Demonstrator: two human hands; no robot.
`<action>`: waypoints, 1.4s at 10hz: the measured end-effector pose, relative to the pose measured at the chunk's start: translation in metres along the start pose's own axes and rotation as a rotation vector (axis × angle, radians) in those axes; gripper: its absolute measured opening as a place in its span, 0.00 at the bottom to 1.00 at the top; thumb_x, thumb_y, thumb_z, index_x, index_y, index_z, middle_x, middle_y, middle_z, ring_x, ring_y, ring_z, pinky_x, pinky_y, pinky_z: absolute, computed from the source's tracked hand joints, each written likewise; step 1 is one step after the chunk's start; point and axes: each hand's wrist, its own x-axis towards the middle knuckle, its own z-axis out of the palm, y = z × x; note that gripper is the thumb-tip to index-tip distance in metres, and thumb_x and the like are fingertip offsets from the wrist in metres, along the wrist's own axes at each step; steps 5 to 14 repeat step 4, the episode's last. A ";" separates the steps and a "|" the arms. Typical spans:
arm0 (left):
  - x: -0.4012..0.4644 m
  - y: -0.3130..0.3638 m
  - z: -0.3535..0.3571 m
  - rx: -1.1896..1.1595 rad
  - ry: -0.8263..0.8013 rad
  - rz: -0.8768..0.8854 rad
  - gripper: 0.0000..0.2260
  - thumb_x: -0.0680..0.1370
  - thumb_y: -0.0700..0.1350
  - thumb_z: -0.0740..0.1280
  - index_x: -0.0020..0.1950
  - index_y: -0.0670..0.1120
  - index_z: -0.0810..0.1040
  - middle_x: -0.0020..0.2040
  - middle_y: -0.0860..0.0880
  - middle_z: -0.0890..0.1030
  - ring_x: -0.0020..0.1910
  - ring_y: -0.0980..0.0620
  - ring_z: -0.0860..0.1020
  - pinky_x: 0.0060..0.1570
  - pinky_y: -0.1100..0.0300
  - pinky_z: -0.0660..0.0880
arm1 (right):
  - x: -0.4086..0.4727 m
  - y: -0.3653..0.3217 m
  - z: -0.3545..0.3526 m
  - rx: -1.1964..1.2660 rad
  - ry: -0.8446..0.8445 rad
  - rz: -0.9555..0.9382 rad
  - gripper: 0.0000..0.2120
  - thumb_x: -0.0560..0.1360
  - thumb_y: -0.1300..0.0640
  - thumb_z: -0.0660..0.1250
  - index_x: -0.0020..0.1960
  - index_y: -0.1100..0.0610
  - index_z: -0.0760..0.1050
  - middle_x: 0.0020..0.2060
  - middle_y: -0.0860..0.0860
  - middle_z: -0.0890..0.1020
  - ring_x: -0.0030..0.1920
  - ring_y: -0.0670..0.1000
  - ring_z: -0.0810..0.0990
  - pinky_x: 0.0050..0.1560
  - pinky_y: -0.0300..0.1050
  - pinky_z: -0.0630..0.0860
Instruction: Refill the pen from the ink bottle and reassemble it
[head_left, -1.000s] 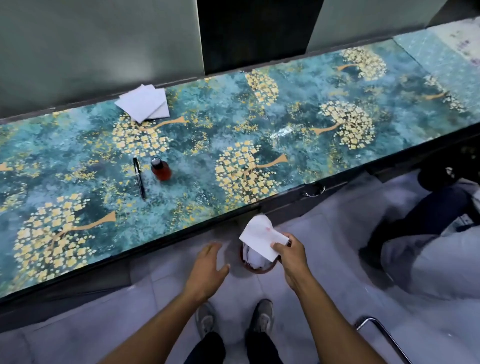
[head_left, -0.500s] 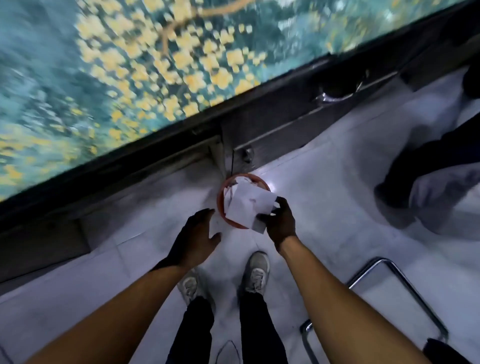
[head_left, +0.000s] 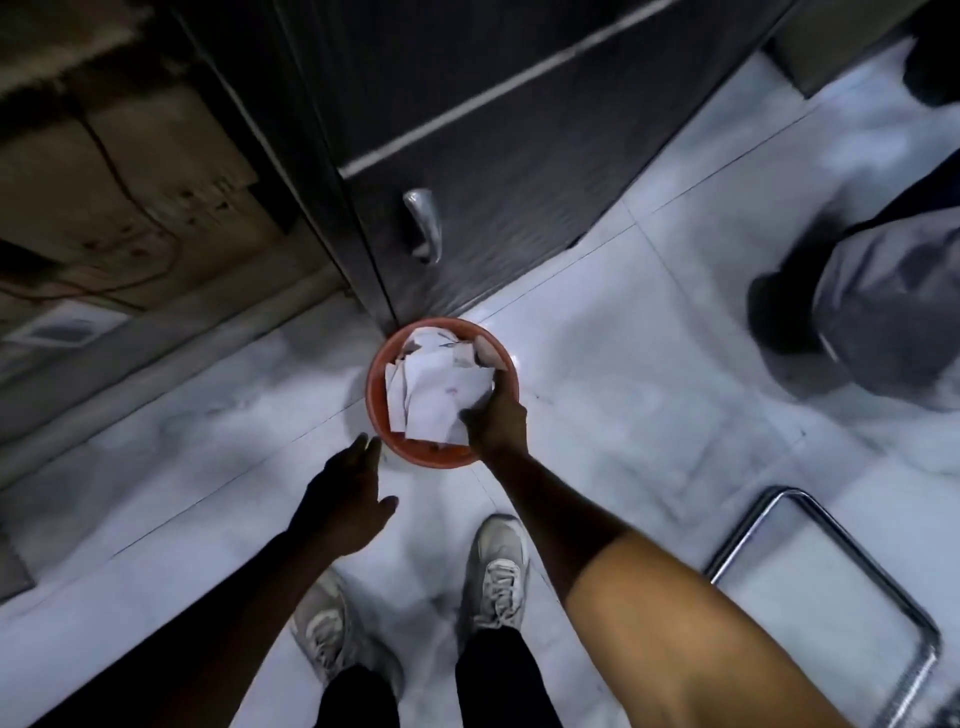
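Note:
I look straight down at the floor under the table. A round red waste bin (head_left: 379, 415) stands there, full of crumpled white paper. My right hand (head_left: 496, 415) reaches into the bin and pinches a white tissue (head_left: 441, 395) with a small red ink stain, right on top of the other paper. My left hand (head_left: 348, 499) hovers just left of the bin with fingers relaxed and holds nothing. The pen and the ink bottle are out of view.
A dark cabinet (head_left: 493, 130) with a metal handle (head_left: 423, 223) stands behind the bin. Another person's leg and shoe (head_left: 857, 322) are at the right. A chrome chair frame (head_left: 831, 597) sits at lower right. My own two shoes (head_left: 496, 566) are below on the white tiled floor.
My view has tipped from the tabletop down to the floor. My right hand has carried the tissue down from table height into the bin. My left hand has followed beside it.

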 end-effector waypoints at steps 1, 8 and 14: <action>0.002 0.002 0.009 0.040 -0.020 0.027 0.40 0.78 0.58 0.63 0.81 0.45 0.45 0.81 0.46 0.47 0.79 0.45 0.53 0.74 0.52 0.59 | 0.004 0.016 0.013 -0.001 0.047 -0.154 0.33 0.76 0.59 0.73 0.76 0.58 0.62 0.74 0.55 0.71 0.74 0.54 0.70 0.74 0.53 0.69; 0.009 0.010 0.018 0.092 0.059 0.045 0.43 0.77 0.60 0.65 0.81 0.43 0.45 0.81 0.44 0.51 0.76 0.43 0.60 0.70 0.52 0.66 | 0.008 0.024 0.014 0.028 0.127 -0.273 0.31 0.76 0.54 0.71 0.75 0.59 0.63 0.71 0.54 0.75 0.69 0.54 0.76 0.68 0.55 0.76; 0.009 0.010 0.018 0.092 0.059 0.045 0.43 0.77 0.60 0.65 0.81 0.43 0.45 0.81 0.44 0.51 0.76 0.43 0.60 0.70 0.52 0.66 | 0.008 0.024 0.014 0.028 0.127 -0.273 0.31 0.76 0.54 0.71 0.75 0.59 0.63 0.71 0.54 0.75 0.69 0.54 0.76 0.68 0.55 0.76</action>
